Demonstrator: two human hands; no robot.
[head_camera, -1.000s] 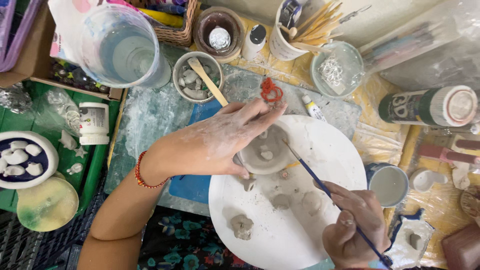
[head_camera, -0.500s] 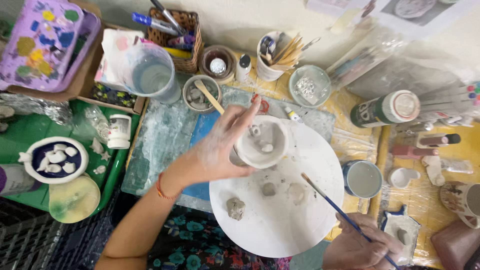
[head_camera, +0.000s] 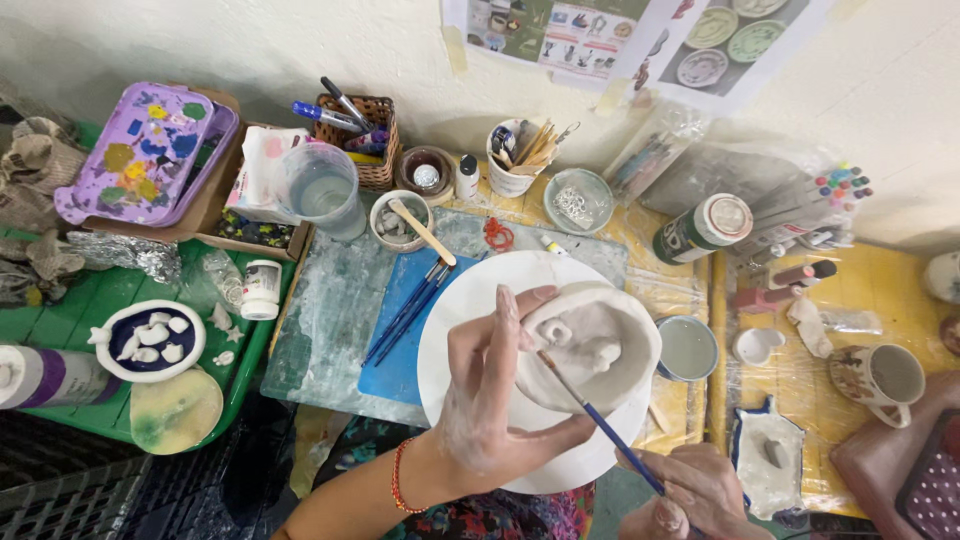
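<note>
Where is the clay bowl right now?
Centre of the head view: the clay bowl is cupped in the left hand above the white plate, with the right hand's brush tip inside it.

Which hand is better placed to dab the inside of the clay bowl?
Right hand: it holds the brush, bristles already inside the clay bowl. The left hand is busy cradling the bowl.

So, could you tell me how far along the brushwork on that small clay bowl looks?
Shaping looks done: the small pale clay bowl is fully formed, with little raised clay lumps inside. In hand: the left hand cradles it above the round white plate, while the right hand puts a thin blue-handled brush into it. Left: it is bare grey all over, with no colour on it.
</note>
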